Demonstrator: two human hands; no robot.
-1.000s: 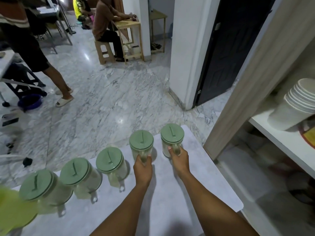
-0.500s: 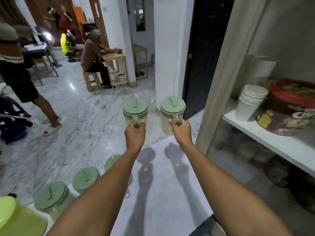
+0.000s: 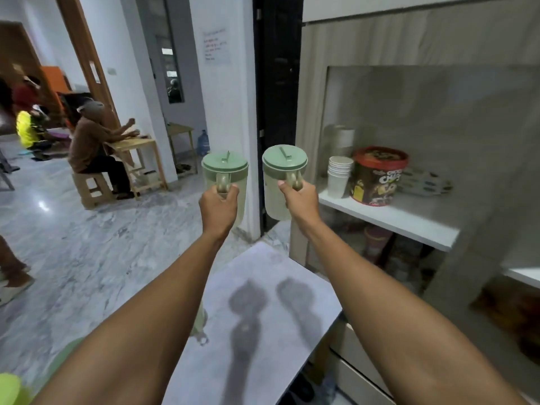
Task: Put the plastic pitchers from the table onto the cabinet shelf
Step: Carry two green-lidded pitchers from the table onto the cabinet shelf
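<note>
Head view: both arms reach forward at mid-frame, each hand carrying a plastic pitcher upright in the air above the table [image 3: 306,290]. The left hand [image 3: 218,210] has its fingers wrapped round the handle of the left pitcher [image 3: 225,176]; the right hand [image 3: 301,201] grips the handle of the right pitcher [image 3: 283,182] the same way. The two pitchers hang side by side with a narrow gap between them. The right one is just beside the cabinet's left edge, level with the white shelf [image 3: 391,219] at centre right. On that shelf a stack of paper cups [image 3: 339,176] and a red-lidded tub [image 3: 378,176] fill the left end; bare shelf lies to the right of the tub.
</note>
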